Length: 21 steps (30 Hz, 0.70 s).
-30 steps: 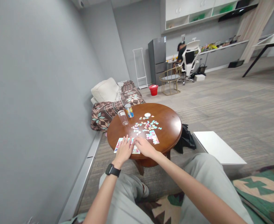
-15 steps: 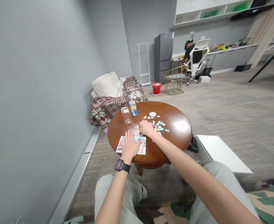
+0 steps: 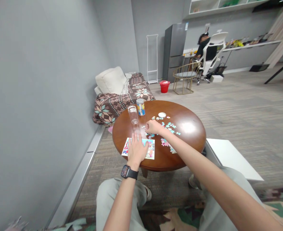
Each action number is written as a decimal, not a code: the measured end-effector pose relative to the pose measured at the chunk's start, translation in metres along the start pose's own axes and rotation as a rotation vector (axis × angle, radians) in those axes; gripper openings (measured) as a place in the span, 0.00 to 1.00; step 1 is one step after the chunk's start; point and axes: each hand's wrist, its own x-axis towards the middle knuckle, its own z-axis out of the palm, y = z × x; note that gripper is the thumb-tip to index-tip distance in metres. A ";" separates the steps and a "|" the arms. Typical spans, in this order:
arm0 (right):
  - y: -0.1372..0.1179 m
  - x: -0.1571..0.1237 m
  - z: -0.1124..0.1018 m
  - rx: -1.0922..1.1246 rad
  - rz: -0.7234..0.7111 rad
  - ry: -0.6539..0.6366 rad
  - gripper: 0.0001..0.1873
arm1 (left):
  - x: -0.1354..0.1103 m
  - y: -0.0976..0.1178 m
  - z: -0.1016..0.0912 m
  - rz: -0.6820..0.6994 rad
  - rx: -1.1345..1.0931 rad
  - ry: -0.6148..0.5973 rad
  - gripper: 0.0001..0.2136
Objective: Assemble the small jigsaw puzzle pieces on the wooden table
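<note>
My left hand [image 3: 138, 150] lies flat with fingers spread on a colourful picture card [image 3: 151, 150] near the table's front edge. Beyond it, my right hand [image 3: 154, 127] is closed, fingertips down among loose jigsaw pieces [image 3: 170, 127]. Whether a piece is between those fingers is hidden. A joined patch of jigsaw pieces [image 3: 165, 142] lies beside my right forearm, which partly covers the pieces near it. Left of my right hand stands a clear glass [image 3: 133, 115], with a blue and yellow can [image 3: 141, 107] behind it.
A round white lid [image 3: 162, 115] lies beyond the pieces on the round wooden table [image 3: 189, 141]. A sofa [image 3: 122, 93] stands behind the table's left side, a red bucket [image 3: 164, 86] beyond it. A white box [image 3: 233, 157] is at right. Another person [image 3: 202, 48] sits far back.
The view has tipped down and shifted slightly left. My left hand stays on the card. My right hand stays among the pieces, and the joined patch shows more beside my forearm.
</note>
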 end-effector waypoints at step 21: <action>0.068 -0.100 0.011 0.923 0.037 0.359 0.12 | -0.002 0.027 -0.009 0.203 0.032 0.144 0.12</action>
